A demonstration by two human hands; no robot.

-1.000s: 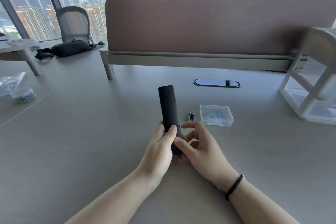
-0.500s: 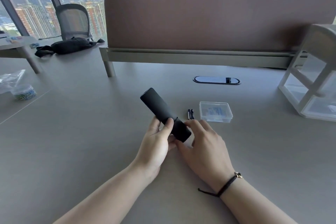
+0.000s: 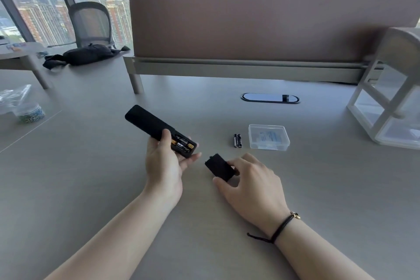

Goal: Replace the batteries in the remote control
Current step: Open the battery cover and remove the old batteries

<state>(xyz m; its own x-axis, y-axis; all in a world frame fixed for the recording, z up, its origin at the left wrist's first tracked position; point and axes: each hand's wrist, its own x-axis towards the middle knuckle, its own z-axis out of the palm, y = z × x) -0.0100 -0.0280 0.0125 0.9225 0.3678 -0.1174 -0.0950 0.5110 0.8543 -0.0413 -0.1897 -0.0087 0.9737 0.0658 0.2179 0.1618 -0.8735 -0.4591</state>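
Observation:
My left hand (image 3: 164, 163) holds the black remote control (image 3: 147, 124) back side up, its far end pointing up and left. The battery compartment at its near end is uncovered, with two gold-and-black batteries (image 3: 183, 143) lying inside. To the right, my right hand (image 3: 252, 179) grips the small black battery cover (image 3: 219, 167), held just above or on the desk. Two dark loose batteries (image 3: 237, 140) lie side by side on the grey desk (image 3: 318, 177) beyond my right hand.
A clear plastic box (image 3: 268, 137) sits right of the loose batteries. A white frame stand (image 3: 386, 102) occupies the right edge, a cable port (image 3: 270, 98) lies further back below the brown divider (image 3: 261, 25). A black bag (image 3: 86, 53) and a small jar (image 3: 29, 112) are at left.
The battery cover has come off the remote and moved right in my right hand. The compartment with its batteries now shows. The remote has tilted further left.

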